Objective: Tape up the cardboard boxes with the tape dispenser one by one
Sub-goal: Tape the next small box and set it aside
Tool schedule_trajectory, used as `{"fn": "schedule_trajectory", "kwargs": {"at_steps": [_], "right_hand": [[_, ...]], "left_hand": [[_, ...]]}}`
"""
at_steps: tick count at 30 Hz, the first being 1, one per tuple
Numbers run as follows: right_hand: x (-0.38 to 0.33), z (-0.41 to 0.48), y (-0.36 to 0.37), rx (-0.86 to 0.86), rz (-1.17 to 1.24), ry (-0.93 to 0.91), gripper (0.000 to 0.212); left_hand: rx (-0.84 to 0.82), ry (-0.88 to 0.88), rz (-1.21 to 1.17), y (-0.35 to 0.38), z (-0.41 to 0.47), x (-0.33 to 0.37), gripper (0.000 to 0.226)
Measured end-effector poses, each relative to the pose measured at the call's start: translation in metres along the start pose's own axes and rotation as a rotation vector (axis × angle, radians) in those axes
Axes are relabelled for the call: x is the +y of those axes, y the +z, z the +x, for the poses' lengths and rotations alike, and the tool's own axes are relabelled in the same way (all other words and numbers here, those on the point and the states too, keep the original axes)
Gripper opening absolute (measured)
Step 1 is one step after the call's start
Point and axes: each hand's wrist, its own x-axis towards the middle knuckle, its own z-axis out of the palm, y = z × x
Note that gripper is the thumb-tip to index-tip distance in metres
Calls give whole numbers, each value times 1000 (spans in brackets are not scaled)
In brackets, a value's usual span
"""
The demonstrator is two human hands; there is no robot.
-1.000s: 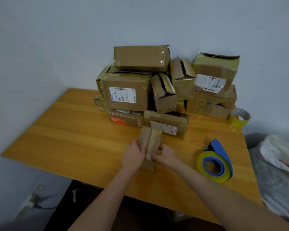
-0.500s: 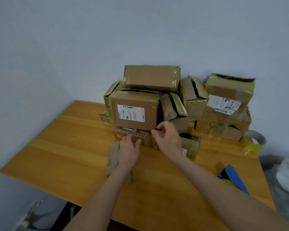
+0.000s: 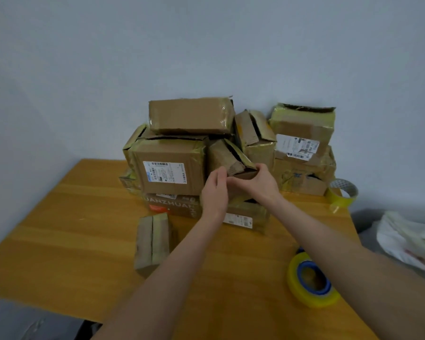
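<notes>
1. A wooden surface [image 3: 59, 229] carries a pile of cardboard boxes [image 3: 172, 173] stacked against a grey wall [image 3: 206, 45].
2. The right hand [image 3: 261, 186] curls its fingers and thumb round the lower corner of a small open box [image 3: 227, 159] in the middle of the pile.
3. The left hand [image 3: 215, 192] has its fingers nearly straight, tips touching that box's left side.
4. A taped box [image 3: 152, 239] lies alone on the surface, left of the arms.
5. The tape dispenser [image 3: 309, 280], blue with a yellow roll, lies beside the right forearm, untouched.
6. A spare tape roll [image 3: 342, 192] sits at the far right edge.
</notes>
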Motion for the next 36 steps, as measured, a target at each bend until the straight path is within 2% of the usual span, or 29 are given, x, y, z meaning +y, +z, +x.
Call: {"fn": "schedule_trajectory", "kwargs": {"at_steps": [5,7,10,13,15,17,22,24,26,27,29,30,31,32,33,34,35,36], "right_hand": [[7,-22,-12,93,-2,8,97],[17,-37,-23,68,6,-29,87],[37,-70,-46,-32,44,-146,79],[63,-96,-59,-196,48,-238,78],[84,-105,-56,-316,-29,-274,81],[107,-110,-49,-409,-143,-256,90],[153,-116,-34,-418,-554,-211,105],[164,-118,-33,-485,-662,-165,108],[170,-120,-39,-476,-608,-123,108],[173,-120,-47,-373,-549,-102,101],[181,-115,-67,-58,-474,-48,75],[187,-111,-78,47,-474,23,69],[193,-107,-88,81,-485,126,70],[201,-104,-96,62,-505,231,75],[208,-101,-100,8,-527,328,77],[214,-100,-102,-53,-530,399,72],[219,-99,-102,-106,-495,450,58],[225,-98,-99,-142,-419,491,42]], "left_hand": [[-20,127,-7,6,-30,-2,36],[85,127,29,-1,-34,-3,34],[270,58,4,-25,-33,-8,51],[152,-25,-44,-39,-43,-14,62],[6,-94,29,-38,-54,-28,62],[-65,-151,108,-38,-69,-52,58],[-78,-177,218,-32,-102,-106,59],[-168,-205,284,-25,-111,-119,62],[-232,-177,355,-20,-115,-129,62],[-234,-159,396,-19,-116,-132,62],[-208,-89,549,-18,-117,-136,61],[-203,-12,662,-18,-119,-137,59],[-217,88,783,-18,-120,-138,56],[-259,172,899,-18,-121,-140,59],[-319,227,993,-18,-121,-140,74],[-385,232,1050,-18,-121,-142,93],[-430,205,1078,-17,-121,-143,102],[-460,183,1084,-16,-120,-146,102]]}}
